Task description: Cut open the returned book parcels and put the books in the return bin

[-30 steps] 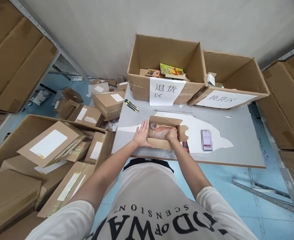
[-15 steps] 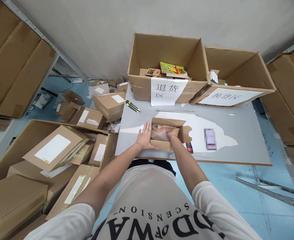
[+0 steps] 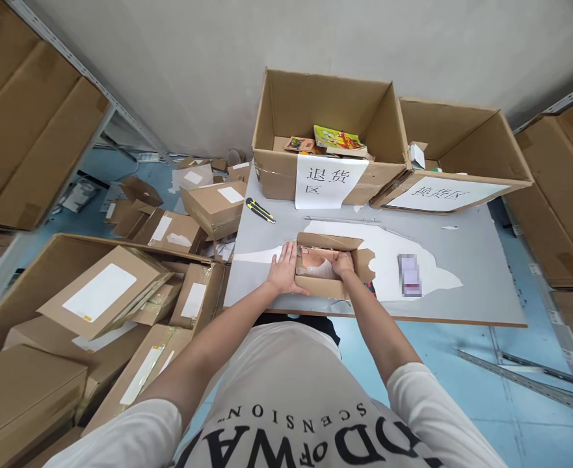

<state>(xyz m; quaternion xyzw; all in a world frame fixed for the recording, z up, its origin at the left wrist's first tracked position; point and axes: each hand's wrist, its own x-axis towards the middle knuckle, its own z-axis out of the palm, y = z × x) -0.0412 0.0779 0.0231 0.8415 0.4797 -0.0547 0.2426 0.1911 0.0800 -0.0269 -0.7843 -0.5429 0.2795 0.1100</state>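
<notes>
1. Left hand [image 3: 282, 270] lies flat and open against the left wall of the small box [image 3: 329, 263], fingers spread, palm on the cardboard; it grips nothing, only steadies

2. Right hand [image 3: 343, 263] is down inside the box, fingers curled on the pink item [image 3: 317, 259]. I cannot tell whether they have closed round it or merely rest on it, since the knuckles hide the contact

3. The box sits at the near edge of the table [image 3: 476, 260], flaps open, in front of me; the item lies inside it, under the right hand

4. Change noted over the last second: the right hand has shifted slightly within the box, the left has kept its place on the wall, and the box has not moved on the table. I judge the item is not yet lifted clear

5. Around: a knife [image 3: 260, 210] lies left of the box, apart from it; a labelled carton [image 3: 325, 140] and a second carton [image 3: 454, 162] stand at the far edge; a small packet [image 3: 409, 275] lies to the right
</notes>
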